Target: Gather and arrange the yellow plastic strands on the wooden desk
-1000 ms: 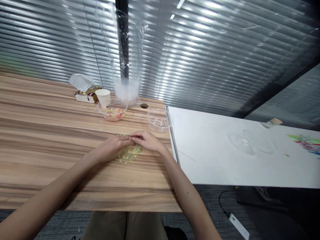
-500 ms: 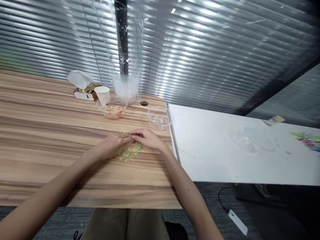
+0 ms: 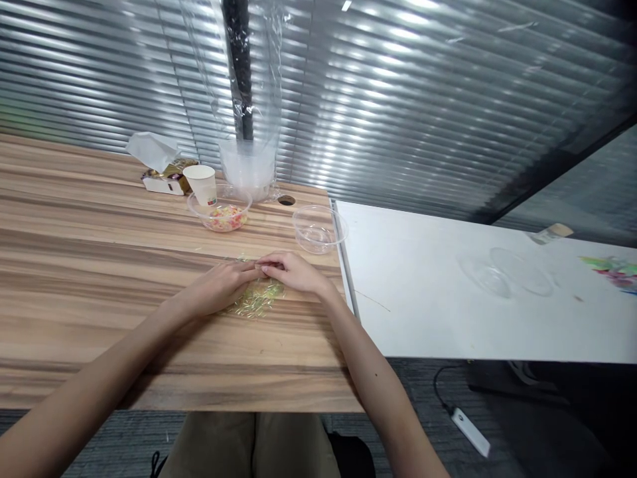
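Observation:
My left hand (image 3: 226, 284) and my right hand (image 3: 292, 271) meet at the fingertips over the wood-grain table. Both are closed in a pinch, and whatever they hold is too small or hidden to make out. Beneath and just in front of them lies a loose heap of shiny yellow-green strands (image 3: 253, 304), some of it covered by my left palm. Beyond my hands stands a clear plastic bowl (image 3: 318, 240) near the table's right edge. Farther left, another clear bowl (image 3: 243, 196) contains small red, orange and yellow pieces (image 3: 227, 218).
A paper cup (image 3: 200, 184) stands tilted at the pieces' bowl. Behind are a tissue pack (image 3: 164, 180) and stacked clear containers in a plastic bag (image 3: 249, 169). The adjoining white table (image 3: 423, 318) carries clear lids (image 3: 520, 271), a lying cup (image 3: 552, 232) and colourful strips (image 3: 614, 271).
The view has tipped slightly, so the tables sit a little higher in it. My hands stay together over the strands, with only a slight shift of the fingers.

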Action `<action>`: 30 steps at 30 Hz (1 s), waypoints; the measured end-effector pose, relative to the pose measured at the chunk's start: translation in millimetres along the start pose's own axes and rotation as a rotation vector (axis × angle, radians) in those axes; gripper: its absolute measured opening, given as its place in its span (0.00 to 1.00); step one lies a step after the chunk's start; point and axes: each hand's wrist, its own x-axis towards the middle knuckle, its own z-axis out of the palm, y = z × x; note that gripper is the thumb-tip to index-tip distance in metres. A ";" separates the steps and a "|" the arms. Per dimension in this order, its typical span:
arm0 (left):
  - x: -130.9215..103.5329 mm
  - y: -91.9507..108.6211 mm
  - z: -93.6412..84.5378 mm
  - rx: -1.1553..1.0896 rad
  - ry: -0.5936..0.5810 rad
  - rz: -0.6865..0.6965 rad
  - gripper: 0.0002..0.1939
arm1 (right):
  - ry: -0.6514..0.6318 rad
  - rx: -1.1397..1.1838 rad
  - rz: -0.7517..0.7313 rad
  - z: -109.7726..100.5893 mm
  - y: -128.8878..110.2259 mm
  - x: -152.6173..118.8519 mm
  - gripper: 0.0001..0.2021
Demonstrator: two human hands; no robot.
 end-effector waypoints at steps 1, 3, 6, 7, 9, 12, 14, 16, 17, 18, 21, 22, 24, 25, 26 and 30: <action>0.0 -0.3 0.4 0.000 0.004 0.005 0.22 | 0.001 0.003 -0.001 0.0 -0.1 -0.1 0.12; -0.2 -0.9 1.1 0.002 0.010 0.009 0.21 | 0.001 0.010 -0.001 -0.1 -0.5 -0.3 0.12; -1.2 -2.5 2.0 0.007 0.013 0.030 0.20 | -0.002 0.005 -0.004 -0.4 -1.9 -0.7 0.12; -1.6 -3.1 2.2 0.007 0.014 0.040 0.19 | -0.001 -0.002 -0.006 -0.5 -2.5 -0.8 0.12; -2.4 -4.0 2.1 0.007 0.015 0.055 0.19 | 0.003 -0.016 -0.007 -0.7 -3.8 -1.1 0.12; -2.4 -3.1 0.0 0.009 0.014 0.054 0.19 | 0.010 -0.025 -0.002 -0.9 -5.2 -1.4 0.12; -1.7 -0.9 -2.6 0.008 0.023 0.057 0.18 | 0.007 -0.024 -0.004 -0.7 -5.5 -1.4 0.12; -0.9 1.8 -5.5 -0.006 0.037 0.072 0.17 | 0.010 -0.029 -0.007 -0.1 -5.0 -1.2 0.12; -0.7 3.0 -7.0 -0.015 0.044 0.080 0.17 | 0.016 -0.034 -0.006 0.3 -4.6 -1.0 0.12; -0.7 4.1 -8.3 -0.022 0.053 0.081 0.17 | 0.024 -0.039 -0.003 0.7 -4.1 -0.9 0.12; -1.3 5.2 -11.4 -0.008 0.095 0.050 0.17 | 0.053 -0.046 0.011 1.8 -2.8 -0.7 0.12; -1.7 5.0 -12.2 0.006 0.113 0.030 0.18 | 0.060 -0.043 0.013 2.0 -2.8 -0.7 0.12; -2.6 4.2 -13.7 0.035 0.147 -0.010 0.18 | 0.073 -0.039 0.012 1.8 -3.5 -0.9 0.13; -3.0 3.8 -14.3 0.046 0.156 -0.026 0.18 | 0.080 -0.040 0.012 1.6 -4.2 -1.1 0.13; -3.4 3.5 -14.8 0.053 0.159 -0.037 0.18 | 0.085 -0.042 0.014 1.2 -5.2 -1.3 0.13; -3.7 3.7 -15.2 0.047 0.152 -0.027 0.19 | 0.101 -0.044 0.026 -0.5 -10.0 -2.3 0.12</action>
